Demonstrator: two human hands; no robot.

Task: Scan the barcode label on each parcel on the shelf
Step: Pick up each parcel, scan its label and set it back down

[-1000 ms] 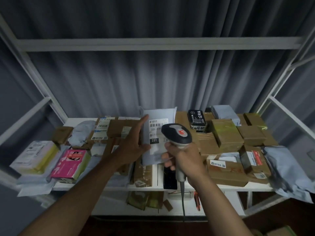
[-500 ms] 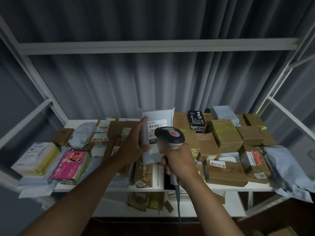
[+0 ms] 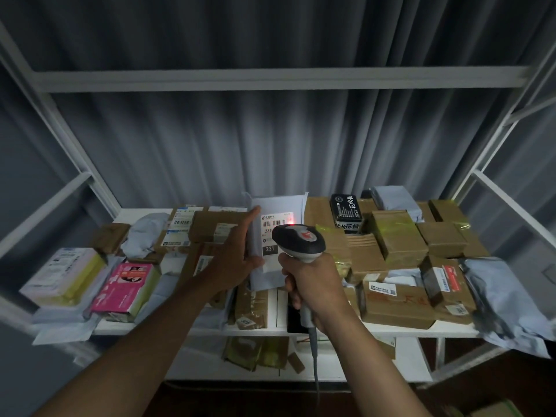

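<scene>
A grey mailer parcel [image 3: 282, 206] stands upright at the middle of the white shelf [image 3: 391, 328]. Its white barcode label [image 3: 275, 219] faces me, with a red light spot on its right end. My left hand [image 3: 237, 257] holds the parcel's left edge, thumb on the front and fingers behind. My right hand [image 3: 313, 284] grips the handle of a grey and black barcode scanner [image 3: 299, 240], whose head points at the label from just below and to the right. The scanner's cable hangs down from my fist.
Brown cardboard boxes [image 3: 397, 236] fill the right half of the shelf, with a black box [image 3: 346, 210] at the back. A pink box [image 3: 126, 287] and a pale yellow-sided box [image 3: 64, 275] lie at the left. Grey poly bags [image 3: 499, 296] hang over the right edge. More parcels sit below.
My right hand has brought the scanner left and forward toward the upright parcel's label, and a red light now shows on the label. My left hand keeps holding the parcel.
</scene>
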